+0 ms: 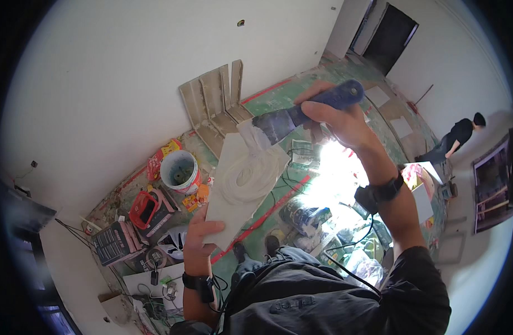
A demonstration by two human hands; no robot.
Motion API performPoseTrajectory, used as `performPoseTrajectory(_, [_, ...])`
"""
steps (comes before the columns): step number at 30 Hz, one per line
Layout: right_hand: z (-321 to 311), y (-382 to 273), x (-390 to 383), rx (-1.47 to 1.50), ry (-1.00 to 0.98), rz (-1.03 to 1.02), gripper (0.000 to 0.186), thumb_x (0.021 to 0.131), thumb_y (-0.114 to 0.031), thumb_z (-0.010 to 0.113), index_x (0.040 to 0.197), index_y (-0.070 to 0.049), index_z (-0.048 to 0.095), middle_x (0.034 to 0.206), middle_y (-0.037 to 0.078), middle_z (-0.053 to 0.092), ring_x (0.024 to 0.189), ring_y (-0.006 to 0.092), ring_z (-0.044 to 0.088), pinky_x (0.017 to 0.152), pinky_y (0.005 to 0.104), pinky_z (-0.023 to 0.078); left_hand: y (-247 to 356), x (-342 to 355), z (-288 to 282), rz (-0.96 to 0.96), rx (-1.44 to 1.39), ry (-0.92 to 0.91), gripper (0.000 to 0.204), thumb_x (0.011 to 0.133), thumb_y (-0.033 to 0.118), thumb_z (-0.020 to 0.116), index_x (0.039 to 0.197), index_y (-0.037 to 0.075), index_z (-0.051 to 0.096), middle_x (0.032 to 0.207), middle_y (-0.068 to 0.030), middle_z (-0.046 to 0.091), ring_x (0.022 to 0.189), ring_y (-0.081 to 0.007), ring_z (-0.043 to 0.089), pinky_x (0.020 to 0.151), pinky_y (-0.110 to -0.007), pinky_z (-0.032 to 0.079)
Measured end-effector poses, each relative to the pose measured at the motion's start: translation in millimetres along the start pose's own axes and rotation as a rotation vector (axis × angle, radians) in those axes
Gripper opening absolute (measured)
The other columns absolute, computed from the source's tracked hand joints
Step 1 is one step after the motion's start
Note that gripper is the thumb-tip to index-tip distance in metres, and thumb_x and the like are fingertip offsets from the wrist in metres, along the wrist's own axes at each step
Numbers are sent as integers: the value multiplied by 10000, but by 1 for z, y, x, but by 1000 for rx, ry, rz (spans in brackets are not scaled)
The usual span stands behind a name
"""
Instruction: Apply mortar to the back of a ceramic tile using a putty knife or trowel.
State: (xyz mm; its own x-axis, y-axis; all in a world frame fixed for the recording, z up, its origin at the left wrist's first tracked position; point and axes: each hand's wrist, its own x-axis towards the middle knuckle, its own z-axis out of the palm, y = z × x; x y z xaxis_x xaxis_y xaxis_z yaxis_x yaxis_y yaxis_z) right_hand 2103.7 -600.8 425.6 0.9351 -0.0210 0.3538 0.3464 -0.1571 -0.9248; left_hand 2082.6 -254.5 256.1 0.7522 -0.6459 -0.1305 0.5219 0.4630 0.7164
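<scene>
My left hand [198,241] is closed on the lower left edge of a flat white board [225,223], thumb on its face. Rings of wet white paste [246,176] are spread over the middle of the board. In my right hand [344,121] is a putty knife [335,100] with a blue handle, my fingers wrapped round it. The knife's wide blade is smeared with white paste and points left, over the far edge of the board. From this view I cannot tell whether blade and board touch.
A white bucket [179,171] stands left of the board, near a red plastic container [143,210] and stacked boxes [121,243]. Beige angled panels [214,95] lean on the wall. Plastic bags [361,268] lie under bright light at right. Another person [460,136] stands at far right.
</scene>
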Motion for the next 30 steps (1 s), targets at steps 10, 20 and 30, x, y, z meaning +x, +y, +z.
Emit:
performPoseTrajectory(10, [-45, 27, 40, 126, -303, 456, 250, 934, -196, 716, 1046, 28, 712, 759, 131, 680, 554, 179, 664, 460, 308, 540, 5, -16, -26, -126, 60, -79, 875, 647, 180, 777, 1402, -161, 496, 1233, -236, 696, 1071, -308, 716, 971, -360, 542])
performPoseTrajectory(20, [-74, 79, 27, 236, -445, 633, 280, 915, -235, 672, 1025, 21, 703, 705, 132, 678, 458, 190, 616, 396, 323, 495, 9, -36, -26, -232, 51, -159, 766, 650, 195, 751, 1296, -180, 581, 1144, -232, 728, 977, -287, 732, 904, -331, 553])
performPoseTrajectory(30, [-44, 73, -35, 482, -237, 750, 273, 937, -220, 655, 1076, 14, 670, 685, 148, 670, 491, 204, 659, 378, 331, 536, 15, -31, -13, -125, 46, -62, 753, 675, 193, 730, 1313, -171, 564, 1156, -232, 722, 979, -283, 738, 869, -331, 573])
